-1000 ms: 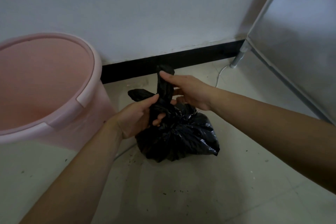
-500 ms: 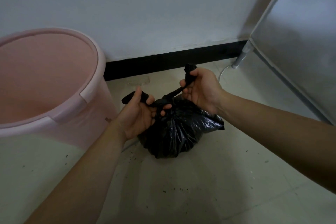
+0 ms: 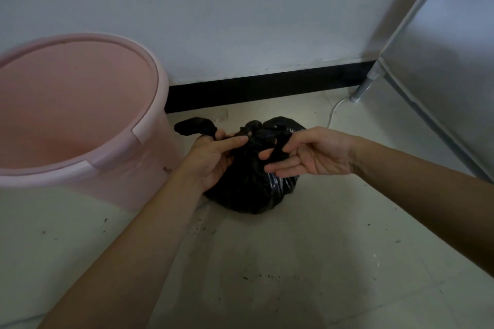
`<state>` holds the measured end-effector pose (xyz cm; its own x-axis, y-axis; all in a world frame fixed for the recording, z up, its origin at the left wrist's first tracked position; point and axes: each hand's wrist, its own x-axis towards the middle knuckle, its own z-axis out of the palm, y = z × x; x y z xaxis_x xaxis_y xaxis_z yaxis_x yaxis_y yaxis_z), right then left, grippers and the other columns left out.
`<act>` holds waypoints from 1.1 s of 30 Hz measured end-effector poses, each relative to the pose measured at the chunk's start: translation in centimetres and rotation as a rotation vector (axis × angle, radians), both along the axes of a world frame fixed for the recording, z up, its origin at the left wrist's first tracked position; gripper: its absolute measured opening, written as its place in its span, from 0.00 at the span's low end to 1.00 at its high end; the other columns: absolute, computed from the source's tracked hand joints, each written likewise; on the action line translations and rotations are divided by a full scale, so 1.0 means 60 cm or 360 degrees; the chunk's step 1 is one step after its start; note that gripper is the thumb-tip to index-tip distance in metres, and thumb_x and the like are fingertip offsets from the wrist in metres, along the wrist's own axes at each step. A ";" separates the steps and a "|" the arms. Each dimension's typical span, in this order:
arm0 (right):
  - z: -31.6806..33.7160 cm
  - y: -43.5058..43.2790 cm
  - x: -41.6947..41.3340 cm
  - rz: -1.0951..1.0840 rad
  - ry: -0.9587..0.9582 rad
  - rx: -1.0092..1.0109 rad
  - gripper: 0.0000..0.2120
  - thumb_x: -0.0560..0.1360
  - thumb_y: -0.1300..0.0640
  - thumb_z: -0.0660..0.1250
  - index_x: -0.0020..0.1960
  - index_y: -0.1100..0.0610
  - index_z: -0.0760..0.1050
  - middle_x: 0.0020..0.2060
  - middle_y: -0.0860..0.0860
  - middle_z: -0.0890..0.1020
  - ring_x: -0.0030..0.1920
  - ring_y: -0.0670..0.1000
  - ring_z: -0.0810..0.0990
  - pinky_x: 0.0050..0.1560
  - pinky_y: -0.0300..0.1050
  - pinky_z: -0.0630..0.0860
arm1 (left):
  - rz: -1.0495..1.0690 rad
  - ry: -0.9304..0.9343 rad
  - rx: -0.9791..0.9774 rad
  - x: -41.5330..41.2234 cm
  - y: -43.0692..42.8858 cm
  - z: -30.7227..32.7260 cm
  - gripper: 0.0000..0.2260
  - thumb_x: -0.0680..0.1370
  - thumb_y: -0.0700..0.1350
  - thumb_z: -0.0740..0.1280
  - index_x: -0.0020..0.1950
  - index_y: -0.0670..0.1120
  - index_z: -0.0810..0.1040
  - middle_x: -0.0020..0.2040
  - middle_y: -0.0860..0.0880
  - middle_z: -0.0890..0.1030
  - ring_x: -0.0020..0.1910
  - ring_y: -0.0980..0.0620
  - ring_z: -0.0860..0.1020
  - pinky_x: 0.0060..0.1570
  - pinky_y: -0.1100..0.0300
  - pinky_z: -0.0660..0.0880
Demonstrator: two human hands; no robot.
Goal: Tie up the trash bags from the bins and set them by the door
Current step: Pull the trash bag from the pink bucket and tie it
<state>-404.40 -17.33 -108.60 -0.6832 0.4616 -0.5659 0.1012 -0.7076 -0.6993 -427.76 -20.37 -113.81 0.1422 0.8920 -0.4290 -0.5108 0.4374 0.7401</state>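
A small black trash bag (image 3: 251,189) sits on the pale floor between my hands, bunched at its top. My left hand (image 3: 213,157) grips one twisted tail of the bag, whose end sticks out to the left beside the bin. My right hand (image 3: 312,152) pinches the other tail between thumb and forefinger, its remaining fingers spread. Both hands are over the top of the bag, close together. The pink bin (image 3: 149,115) stands empty at the left, touching or nearly touching the bag's left tail.
A white wall with a black skirting board (image 3: 267,85) runs behind the bag. A silver fridge (image 3: 441,61) on a short leg stands at the right, with a thin white cable (image 3: 334,112) on the floor beside it. Dark crumbs dot the floor.
My hands pulled the two tails apart, then came back together low over the bag. The right hand dropped from a raised grip to a pinch near the knot.
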 end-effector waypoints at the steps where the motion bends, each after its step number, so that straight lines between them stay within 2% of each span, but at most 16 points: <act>1: 0.000 0.002 0.007 0.0061 -0.0035 0.0017 0.22 0.76 0.62 0.62 0.69 0.61 0.70 0.65 0.61 0.80 0.62 0.63 0.81 0.63 0.57 0.78 | 0.0008 0.0054 0.0030 0.003 -0.002 0.003 0.21 0.73 0.28 0.70 0.36 0.49 0.63 0.47 0.41 0.83 0.51 0.44 0.84 0.51 0.52 0.82; 4: 0.011 0.018 0.023 0.0178 -0.0304 0.0204 0.15 0.78 0.54 0.63 0.61 0.60 0.75 0.63 0.61 0.81 0.63 0.62 0.80 0.68 0.64 0.72 | -0.0053 0.0336 0.0190 0.000 0.000 0.000 0.21 0.72 0.26 0.70 0.37 0.48 0.64 0.51 0.41 0.81 0.55 0.43 0.83 0.58 0.47 0.79; 7: 0.018 0.033 0.017 -0.0011 -0.0874 0.0932 0.08 0.79 0.54 0.67 0.56 0.54 0.79 0.51 0.52 0.86 0.54 0.51 0.84 0.65 0.59 0.76 | -0.0190 0.0757 0.0431 -0.003 0.004 0.009 0.22 0.71 0.26 0.72 0.36 0.47 0.63 0.43 0.49 0.84 0.49 0.51 0.83 0.57 0.53 0.78; 8: 0.021 0.034 0.012 -0.0046 -0.0991 0.1212 0.08 0.77 0.56 0.70 0.57 0.51 0.79 0.51 0.49 0.85 0.54 0.47 0.82 0.64 0.55 0.77 | -0.0256 0.0855 0.0514 -0.001 0.004 0.014 0.23 0.71 0.26 0.72 0.37 0.47 0.62 0.41 0.52 0.84 0.46 0.53 0.82 0.56 0.56 0.78; 10: 0.027 0.032 0.000 0.0142 -0.1076 0.1613 0.23 0.74 0.59 0.73 0.66 0.46 0.74 0.61 0.45 0.78 0.61 0.42 0.75 0.66 0.45 0.71 | -0.0415 0.0976 0.0631 0.005 0.005 0.028 0.22 0.71 0.27 0.72 0.36 0.48 0.64 0.39 0.55 0.85 0.45 0.57 0.82 0.54 0.60 0.78; 11: 0.030 0.029 -0.009 0.0320 -0.1075 0.1694 0.30 0.73 0.60 0.73 0.71 0.46 0.70 0.66 0.44 0.73 0.65 0.41 0.69 0.67 0.41 0.67 | -0.0487 0.1000 0.0678 0.006 0.005 0.036 0.21 0.71 0.28 0.74 0.35 0.50 0.68 0.39 0.56 0.85 0.46 0.57 0.82 0.54 0.60 0.78; 13: 0.031 0.025 -0.027 0.0648 -0.1017 0.1641 0.35 0.73 0.63 0.72 0.76 0.48 0.65 0.70 0.44 0.69 0.67 0.41 0.67 0.67 0.38 0.66 | -0.0568 0.1002 0.0748 0.004 0.003 0.052 0.21 0.68 0.33 0.76 0.31 0.57 0.73 0.41 0.55 0.84 0.47 0.53 0.82 0.57 0.54 0.78; 14: 0.026 0.025 -0.031 0.0744 -0.0991 0.1575 0.33 0.73 0.62 0.72 0.75 0.49 0.67 0.68 0.44 0.72 0.65 0.43 0.72 0.66 0.39 0.70 | -0.0562 0.1030 0.0789 0.003 0.002 0.056 0.20 0.67 0.35 0.76 0.31 0.59 0.74 0.42 0.53 0.85 0.48 0.52 0.82 0.58 0.52 0.78; 16: 0.015 0.025 -0.035 0.0794 -0.1026 0.1577 0.22 0.74 0.59 0.73 0.66 0.49 0.74 0.57 0.46 0.80 0.56 0.46 0.80 0.59 0.44 0.76 | -0.0451 0.1187 0.0854 0.002 0.000 0.055 0.20 0.68 0.34 0.75 0.30 0.59 0.75 0.45 0.47 0.85 0.48 0.49 0.82 0.56 0.51 0.79; 18: 0.002 0.025 -0.034 0.0731 -0.1110 0.1670 0.14 0.75 0.54 0.73 0.59 0.48 0.76 0.49 0.45 0.80 0.50 0.48 0.80 0.53 0.42 0.75 | -0.0171 0.1311 0.0831 0.009 -0.005 0.040 0.22 0.69 0.29 0.73 0.30 0.55 0.72 0.43 0.48 0.85 0.45 0.51 0.82 0.52 0.55 0.79; 21: -0.015 0.014 -0.045 0.0675 -0.1133 0.1761 0.14 0.75 0.51 0.73 0.59 0.52 0.78 0.49 0.47 0.80 0.50 0.48 0.78 0.47 0.36 0.71 | 0.0294 0.1247 0.0596 0.027 -0.015 0.020 0.23 0.70 0.27 0.69 0.29 0.56 0.74 0.35 0.57 0.82 0.37 0.60 0.80 0.45 0.65 0.76; 24: -0.024 0.002 -0.054 0.0596 -0.1106 0.1871 0.15 0.76 0.50 0.72 0.59 0.54 0.78 0.49 0.49 0.82 0.51 0.49 0.79 0.51 0.40 0.74 | 0.0470 0.1341 0.0508 0.039 -0.028 0.015 0.16 0.74 0.31 0.70 0.39 0.52 0.73 0.35 0.54 0.77 0.32 0.68 0.76 0.37 0.73 0.71; 26: -0.026 0.000 -0.052 0.0541 -0.1119 0.1921 0.14 0.75 0.50 0.73 0.57 0.55 0.79 0.48 0.48 0.82 0.50 0.49 0.79 0.52 0.43 0.75 | 0.0475 0.1291 0.0553 0.038 -0.030 0.012 0.13 0.75 0.33 0.71 0.45 0.50 0.74 0.37 0.52 0.78 0.33 0.67 0.77 0.39 0.73 0.72; 29: -0.030 -0.002 -0.047 0.0439 -0.1158 0.1926 0.09 0.74 0.50 0.74 0.52 0.51 0.79 0.44 0.45 0.81 0.47 0.48 0.79 0.49 0.44 0.75 | 0.0288 0.1196 0.0495 0.035 -0.024 0.012 0.08 0.75 0.35 0.71 0.45 0.49 0.78 0.39 0.50 0.82 0.41 0.57 0.82 0.48 0.61 0.78; 31: -0.036 -0.003 -0.045 0.0334 -0.1176 0.1904 0.09 0.72 0.49 0.75 0.50 0.49 0.79 0.42 0.45 0.81 0.45 0.47 0.79 0.47 0.42 0.74 | 0.0221 0.0972 0.0393 0.033 -0.022 0.017 0.06 0.76 0.34 0.70 0.45 0.45 0.80 0.40 0.48 0.83 0.43 0.52 0.84 0.46 0.59 0.80; 33: -0.041 -0.004 -0.044 0.0239 -0.1183 0.1892 0.09 0.71 0.47 0.76 0.47 0.47 0.80 0.40 0.44 0.82 0.42 0.44 0.79 0.44 0.40 0.73 | 0.0194 0.0781 0.0302 0.031 -0.024 0.025 0.07 0.76 0.32 0.69 0.46 0.44 0.80 0.39 0.48 0.84 0.41 0.53 0.84 0.40 0.61 0.79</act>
<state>-407.05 -17.57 -111.08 -0.4864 0.8623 -0.1405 0.7262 0.3096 -0.6139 -425.90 -21.83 -112.29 -0.1436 0.9579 -0.2486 -0.1238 0.2318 0.9649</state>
